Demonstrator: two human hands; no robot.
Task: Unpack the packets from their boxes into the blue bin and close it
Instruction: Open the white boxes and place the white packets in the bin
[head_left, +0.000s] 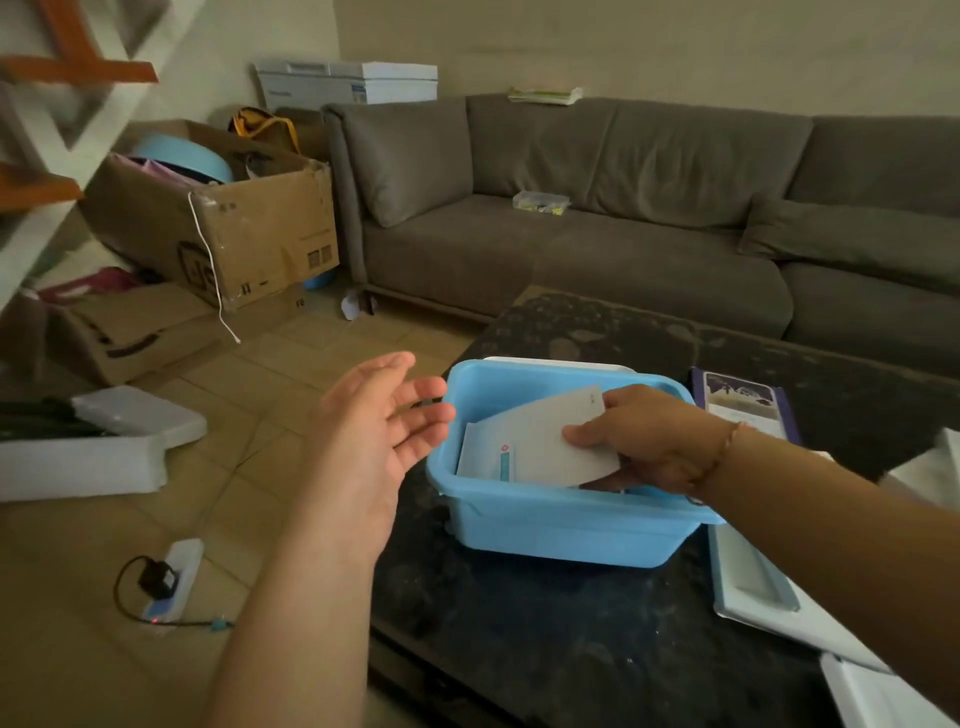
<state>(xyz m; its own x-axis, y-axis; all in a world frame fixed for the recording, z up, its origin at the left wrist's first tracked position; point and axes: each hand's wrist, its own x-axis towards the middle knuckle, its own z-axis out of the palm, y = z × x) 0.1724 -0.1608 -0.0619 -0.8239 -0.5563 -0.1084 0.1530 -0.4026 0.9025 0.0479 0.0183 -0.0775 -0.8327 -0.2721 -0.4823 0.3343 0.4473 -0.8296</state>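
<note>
The blue bin (561, 530) stands open on the dark table (519, 623). My right hand (644, 441) reaches over its right rim and pinches a grey-white packet (550, 441), which hangs tilted inside the bin. Another white packet with blue print (485, 460) lies under it in the bin. My left hand (379, 426) hovers just left of the bin, palm up, fingers spread, holding nothing. A purple box (748, 402) lies on the table right of the bin. A white lid-like piece (758, 592) rests at the bin's right front.
A grey sofa (623, 218) runs behind the table. Cardboard boxes (218, 218) and white foam (93, 447) crowd the floor on the left. A power strip (174, 579) with a plugged adapter lies on the tiles near my left forearm.
</note>
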